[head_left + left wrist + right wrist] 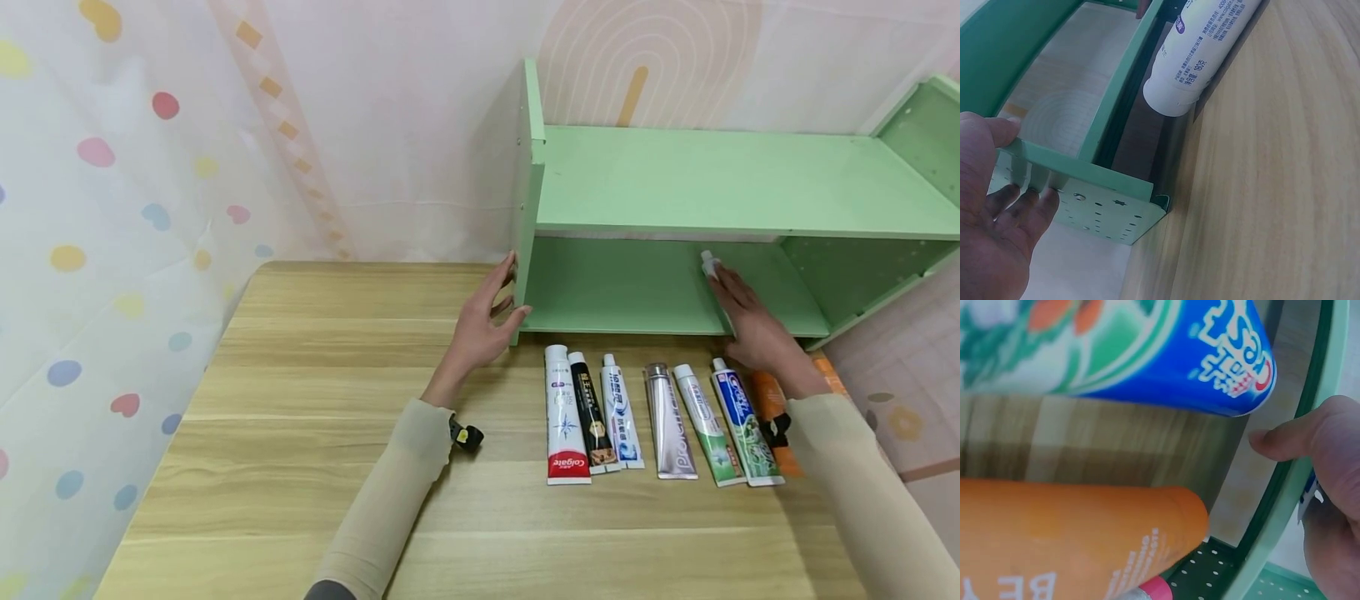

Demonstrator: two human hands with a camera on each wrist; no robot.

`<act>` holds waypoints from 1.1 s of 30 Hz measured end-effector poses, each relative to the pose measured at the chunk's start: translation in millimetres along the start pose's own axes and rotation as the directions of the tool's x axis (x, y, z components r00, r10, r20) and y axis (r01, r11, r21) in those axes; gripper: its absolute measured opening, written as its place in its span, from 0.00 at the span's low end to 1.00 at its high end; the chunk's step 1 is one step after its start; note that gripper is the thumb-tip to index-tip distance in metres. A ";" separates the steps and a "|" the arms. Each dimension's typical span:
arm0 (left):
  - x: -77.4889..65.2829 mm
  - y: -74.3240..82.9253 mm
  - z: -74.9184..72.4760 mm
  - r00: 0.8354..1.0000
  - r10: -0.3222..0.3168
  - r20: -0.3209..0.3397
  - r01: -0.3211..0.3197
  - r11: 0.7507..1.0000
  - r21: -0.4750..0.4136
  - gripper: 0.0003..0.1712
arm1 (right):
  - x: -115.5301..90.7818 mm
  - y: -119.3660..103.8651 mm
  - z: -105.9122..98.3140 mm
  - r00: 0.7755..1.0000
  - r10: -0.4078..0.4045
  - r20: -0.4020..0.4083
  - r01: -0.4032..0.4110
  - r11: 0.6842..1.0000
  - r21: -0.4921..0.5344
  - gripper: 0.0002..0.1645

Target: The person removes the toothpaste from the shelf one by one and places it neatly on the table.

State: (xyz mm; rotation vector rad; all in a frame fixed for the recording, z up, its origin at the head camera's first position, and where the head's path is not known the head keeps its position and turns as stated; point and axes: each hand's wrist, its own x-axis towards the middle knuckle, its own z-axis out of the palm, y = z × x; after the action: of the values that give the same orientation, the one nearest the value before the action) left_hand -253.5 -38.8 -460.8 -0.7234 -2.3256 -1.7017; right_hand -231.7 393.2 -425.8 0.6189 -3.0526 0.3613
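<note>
A green two-tier shelf (pixel 667 179) stands at the back of the table. My left hand (pixel 483 325) holds its left side panel (pixel 1079 165), thumb over the front edge and fingers against the outer face. On the lower board, my right hand (pixel 753 321) lies over a toothpaste tube (pixel 708 262), its fingers fairly straight; the white cap shows past the fingertips and most of the tube is hidden. In the right wrist view, the thumb is stretched away from that tube. Nearest this hand on the table are a blue toothpaste tube (pixel 746 425) and an orange tube (pixel 1079 534).
In front of the shelf lie a white-and-red Colgate tube (pixel 566 417), a black tube (pixel 592 417), a white-and-blue tube (pixel 621 412), a silver tube (pixel 669 425) and a white-and-green tube (pixel 708 425). They rest on a wooden table (pixel 322 392) by a patterned curtain (pixel 150 208).
</note>
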 end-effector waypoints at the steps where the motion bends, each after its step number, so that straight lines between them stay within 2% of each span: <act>1: 0.4 -0.4 0.3 1.000 0.000 0.000 0.000 1.000 -0.001 0.47 | -0.8 -0.3 -0.3 1.000 -0.009 -0.011 0.009 1.000 0.005 0.63; 6: 2.4 0.9 2.5 1.000 -0.011 -0.001 0.011 1.000 -0.013 0.47 | -7.0 1.2 -3.9 0.998 -0.061 -0.031 0.061 0.998 0.006 0.62; 13: 1.7 15.7 4.2 0.999 -0.050 -0.004 0.050 0.998 -0.036 0.47 | -15.7 4.3 -5.3 0.996 -0.082 -0.029 0.083 0.996 0.020 0.62; 20: 1.8 9.0 4.7 0.999 -0.045 -0.002 0.045 0.999 -0.029 0.48 | -22.0 1.8 3.2 0.980 -0.142 -0.140 0.146 0.989 0.020 0.54; 24: 2.6 4.5 4.2 1.000 -0.030 0.003 0.030 0.998 -0.047 0.47 | -25.1 -4.5 4.3 0.978 -0.132 -0.162 0.134 0.991 -0.002 0.51; 30: 2.4 3.6 3.1 0.999 -0.031 0.008 0.031 0.999 -0.038 0.47 | -27.6 -12.8 4.3 0.988 -0.075 -0.134 0.067 0.996 -0.058 0.54; 33: 2.4 3.5 2.8 1.000 -0.027 0.009 0.027 0.999 -0.029 0.46 | -29.8 -15.3 3.9 0.988 -0.052 -0.147 0.041 0.996 -0.077 0.54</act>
State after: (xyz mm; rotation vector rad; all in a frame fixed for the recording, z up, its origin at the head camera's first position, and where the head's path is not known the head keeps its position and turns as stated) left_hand -253.5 -34.6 -457.7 -0.7090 -2.3315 -1.7502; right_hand -198.2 390.0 -427.6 0.6281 -2.8899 0.2789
